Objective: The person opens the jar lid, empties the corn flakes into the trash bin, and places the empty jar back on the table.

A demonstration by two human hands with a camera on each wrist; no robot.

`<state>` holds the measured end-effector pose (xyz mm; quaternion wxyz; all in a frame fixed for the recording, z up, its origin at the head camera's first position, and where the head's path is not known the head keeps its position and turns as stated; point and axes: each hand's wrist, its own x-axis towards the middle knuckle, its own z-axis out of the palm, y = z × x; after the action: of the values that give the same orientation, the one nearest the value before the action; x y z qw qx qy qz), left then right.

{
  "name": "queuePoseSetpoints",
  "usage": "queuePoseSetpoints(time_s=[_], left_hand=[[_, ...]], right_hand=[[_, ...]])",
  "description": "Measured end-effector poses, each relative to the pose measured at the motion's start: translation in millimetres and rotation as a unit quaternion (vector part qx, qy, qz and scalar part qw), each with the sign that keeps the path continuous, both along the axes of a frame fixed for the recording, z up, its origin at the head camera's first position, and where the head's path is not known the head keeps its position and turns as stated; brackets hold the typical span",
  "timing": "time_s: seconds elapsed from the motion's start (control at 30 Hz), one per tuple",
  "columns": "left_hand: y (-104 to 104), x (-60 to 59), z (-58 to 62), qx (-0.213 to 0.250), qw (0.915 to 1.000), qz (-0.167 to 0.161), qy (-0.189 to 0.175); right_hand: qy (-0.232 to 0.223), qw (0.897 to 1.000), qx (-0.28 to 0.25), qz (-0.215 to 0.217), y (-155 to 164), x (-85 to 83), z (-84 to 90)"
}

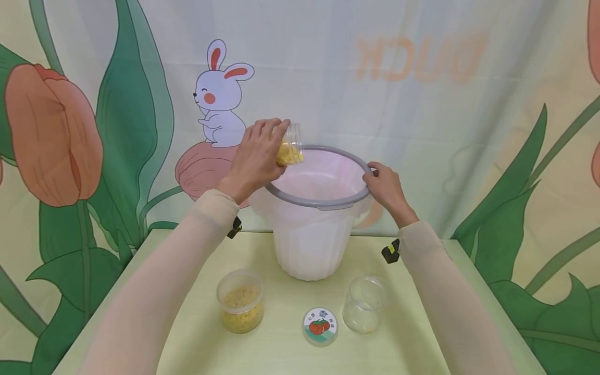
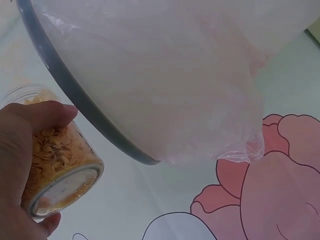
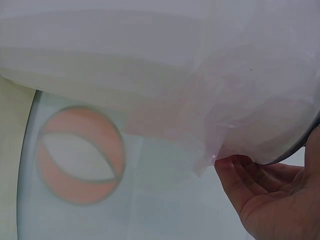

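Note:
My left hand [image 1: 262,151] grips a clear plastic jar [image 2: 65,160] of yellow flakes, tilted with its open mouth toward the inside of a white trash can [image 1: 311,245]. Flakes [image 1: 289,154] lie near the jar's mouth in the head view. A grey ring [image 1: 323,202] runs round the can's rim, over a thin translucent bag [image 2: 240,150] that hangs down outside. On the can's right side my right hand [image 1: 385,185] holds the rim, thumb and fingers curled about it; the right wrist view shows its fingers [image 3: 240,185] against the bag.
On the pale table [image 1: 276,354] stand an open tub [image 1: 241,317] part filled with yellow crumbs, a round lid [image 1: 320,326] with a tomato picture, and an open clear jar [image 1: 364,307]. A printed curtain [image 1: 328,78] hangs close behind the can.

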<state>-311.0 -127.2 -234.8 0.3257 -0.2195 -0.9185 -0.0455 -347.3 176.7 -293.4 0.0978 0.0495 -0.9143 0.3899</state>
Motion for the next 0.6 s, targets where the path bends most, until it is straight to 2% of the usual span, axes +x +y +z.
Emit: queuePoseSetpoints(time_s=[0.6], left_hand=[[2.2,-5.3,-0.8,-0.055,0.9984,0.006,0.009]], right_hand=[[0.001,1.0,0.002,-0.001,0.3,0.4,1.1]])
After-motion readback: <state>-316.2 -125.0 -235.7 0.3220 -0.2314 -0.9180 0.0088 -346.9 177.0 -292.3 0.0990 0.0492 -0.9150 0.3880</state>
